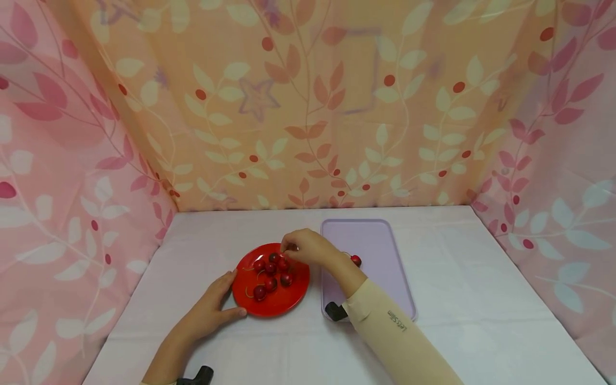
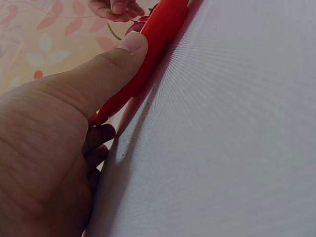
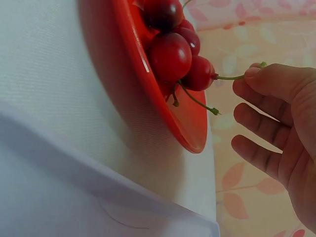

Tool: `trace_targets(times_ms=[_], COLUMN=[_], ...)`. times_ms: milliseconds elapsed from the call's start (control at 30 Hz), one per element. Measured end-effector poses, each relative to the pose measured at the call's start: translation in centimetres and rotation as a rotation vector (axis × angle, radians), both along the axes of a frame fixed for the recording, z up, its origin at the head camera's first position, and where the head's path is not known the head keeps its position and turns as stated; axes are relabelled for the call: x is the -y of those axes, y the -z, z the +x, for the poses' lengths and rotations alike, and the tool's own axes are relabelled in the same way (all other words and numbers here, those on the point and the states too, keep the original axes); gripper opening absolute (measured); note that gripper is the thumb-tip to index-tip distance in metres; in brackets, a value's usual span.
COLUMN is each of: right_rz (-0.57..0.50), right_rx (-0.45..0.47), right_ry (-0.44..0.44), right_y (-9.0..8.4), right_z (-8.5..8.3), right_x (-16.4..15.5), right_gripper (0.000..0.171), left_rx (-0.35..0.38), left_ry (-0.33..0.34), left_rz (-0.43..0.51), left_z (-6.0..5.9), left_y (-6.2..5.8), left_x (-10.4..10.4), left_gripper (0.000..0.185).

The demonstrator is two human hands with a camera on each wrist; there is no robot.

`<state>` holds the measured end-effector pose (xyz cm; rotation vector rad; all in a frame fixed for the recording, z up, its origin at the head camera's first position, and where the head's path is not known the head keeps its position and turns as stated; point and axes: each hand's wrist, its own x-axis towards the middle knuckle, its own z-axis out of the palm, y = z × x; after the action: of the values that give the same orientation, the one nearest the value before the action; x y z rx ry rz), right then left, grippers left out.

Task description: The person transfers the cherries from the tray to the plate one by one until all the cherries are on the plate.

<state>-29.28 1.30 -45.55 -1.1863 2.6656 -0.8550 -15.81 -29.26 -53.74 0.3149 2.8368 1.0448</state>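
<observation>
A round red plate [image 1: 293, 299] lies on the white table, bearing several dark red cherries [image 1: 271, 284] with green stems. My left hand [image 1: 210, 306] holds the plate's left edge, its thumb [image 2: 132, 42] against the rim and the other fingers farther round. Over the plate's far right side, my right hand [image 1: 310, 247] pinches the end of one cherry's stem [image 3: 230, 77] between thumb and forefinger. That cherry [image 3: 200, 74] is still among the others, its stem stretched out sideways toward the fingertips. The right hand's other fingers are loosely bent.
Right of the plate lies a pale purple rectangular tray [image 1: 366, 230] with a low rim. A cherry [image 1: 356, 260] rests on it, partly hidden by the right forearm. Patterned cloth [image 1: 308, 107] rises behind the table and on both sides.
</observation>
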Motion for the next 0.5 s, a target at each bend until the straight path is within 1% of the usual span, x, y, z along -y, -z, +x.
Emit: trace_targets(times_ms=[300, 500], right_rz=[0.001, 0.013], right_rx=[0.007, 0.014], right_ry=[0.000, 0.001], right_y=[0.49, 0.55], right_z=[-0.32, -0.45], right_x=[0.31, 0.13], right_gripper=[0.008, 0.008], left_rx=[-0.007, 0.002], left_ry=[0.002, -0.003], left_rz=[0.005, -0.002], left_z=[-0.09, 0.03], left_y=[0.08, 0.03], left_x=[0.01, -0.02], left_gripper=[0.110, 0.110])
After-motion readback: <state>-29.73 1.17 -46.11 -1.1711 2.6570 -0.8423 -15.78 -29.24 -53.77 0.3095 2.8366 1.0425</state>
